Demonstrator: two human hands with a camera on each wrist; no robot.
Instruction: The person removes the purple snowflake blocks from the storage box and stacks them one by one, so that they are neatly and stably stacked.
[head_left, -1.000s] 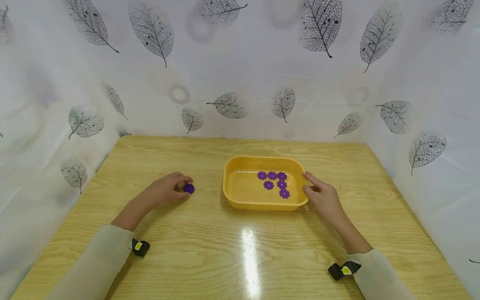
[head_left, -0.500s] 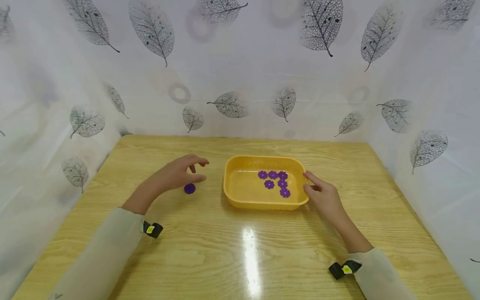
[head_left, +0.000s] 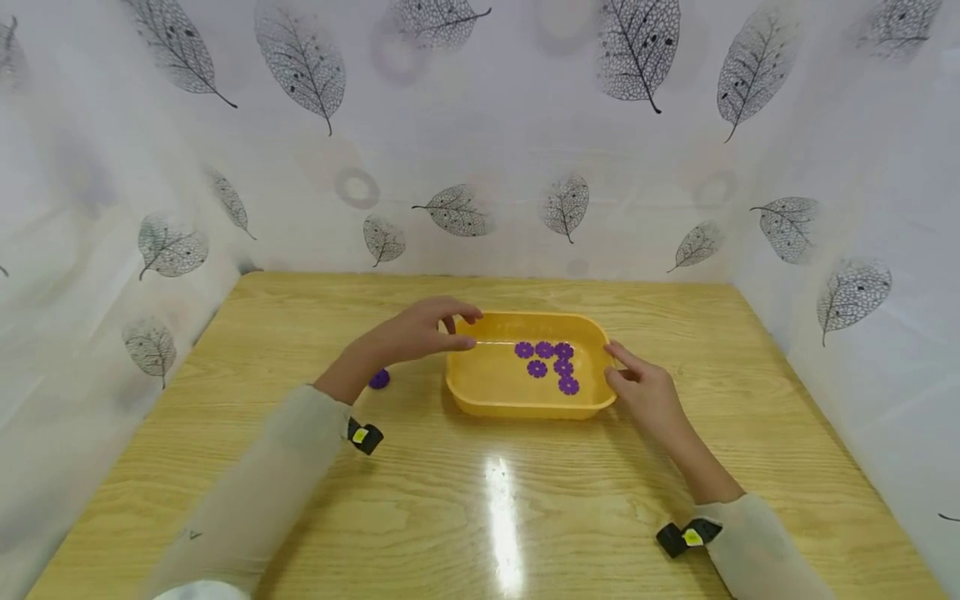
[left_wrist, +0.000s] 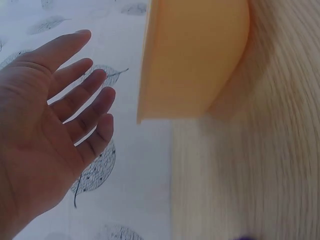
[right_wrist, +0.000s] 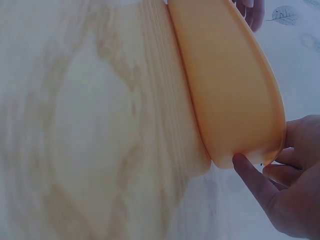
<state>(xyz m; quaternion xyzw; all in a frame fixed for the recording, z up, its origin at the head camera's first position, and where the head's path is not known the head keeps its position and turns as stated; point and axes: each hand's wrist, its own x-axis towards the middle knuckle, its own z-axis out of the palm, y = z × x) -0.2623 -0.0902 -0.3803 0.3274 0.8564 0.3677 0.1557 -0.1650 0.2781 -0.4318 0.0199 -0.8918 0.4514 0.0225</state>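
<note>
A yellow plastic tray (head_left: 480,408) stands on the table and holds several purple notched snowflake discs (head_left: 537,369) toward its right side. At its right end, my right hand (head_left: 651,404) grips the rim. The right wrist view shows the thumb (right_wrist: 250,175) on the outer wall and the other fingers at the rim. My left hand (head_left: 420,332) is over the tray's left end with fingers relaxed and apart, holding nothing. Another purple disc (head_left: 379,379) lies on the table just beside the left wrist, which partly hides it.
The wooden table (head_left: 420,500) carries a bright light reflection in front of the tray. A white curtain (head_left: 480,125) printed with leaves encloses the back and both sides. Each wrist wears a small black camera (head_left: 365,436).
My left hand has left the purple disc on the table and moved right and away from me, reaching the tray's left end. The right hand has stayed at the rim.
</note>
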